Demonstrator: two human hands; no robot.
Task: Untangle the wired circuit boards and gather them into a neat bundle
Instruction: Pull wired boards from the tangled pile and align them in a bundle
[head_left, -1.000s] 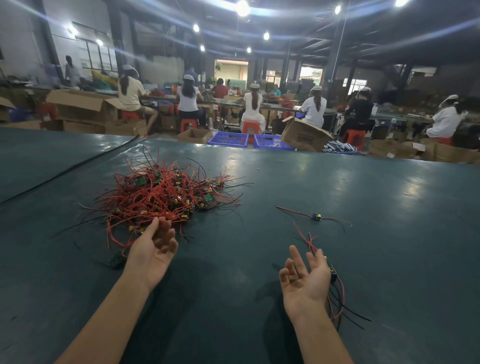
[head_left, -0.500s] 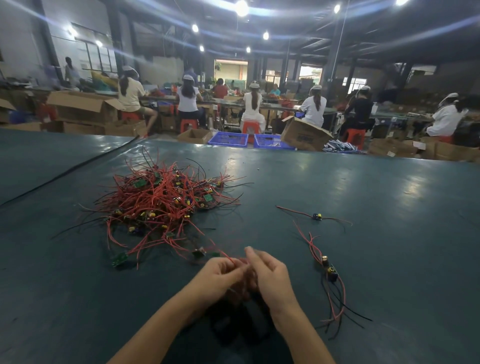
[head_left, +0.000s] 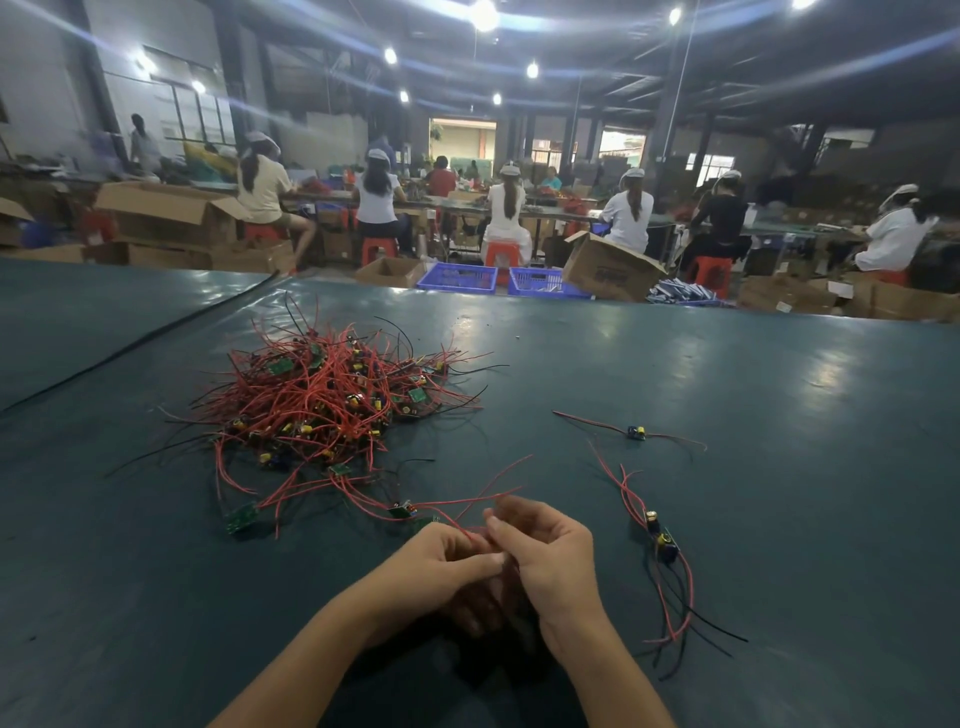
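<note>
A tangled pile of small green circuit boards with red and black wires (head_left: 332, 400) lies on the dark green table (head_left: 727, 415), left of centre. My left hand (head_left: 441, 558) and my right hand (head_left: 545, 551) meet in front of me and both pinch thin red wires (head_left: 467, 506) that trail left to a small board (head_left: 401, 512). To my right lies a small bundle of wired boards (head_left: 660, 540). A single wired board (head_left: 636, 432) lies farther back.
A loose green board (head_left: 241, 517) sits at the pile's near edge. A black cable (head_left: 140, 340) runs across the table's far left. Beyond the far edge stand blue crates (head_left: 457, 276), cardboard boxes (head_left: 610, 267) and seated workers at benches.
My hands, open and apart palm-up a second ago, came together at the centre and took hold of red wires. The wires and a board now stretch out from the pile toward me.
</note>
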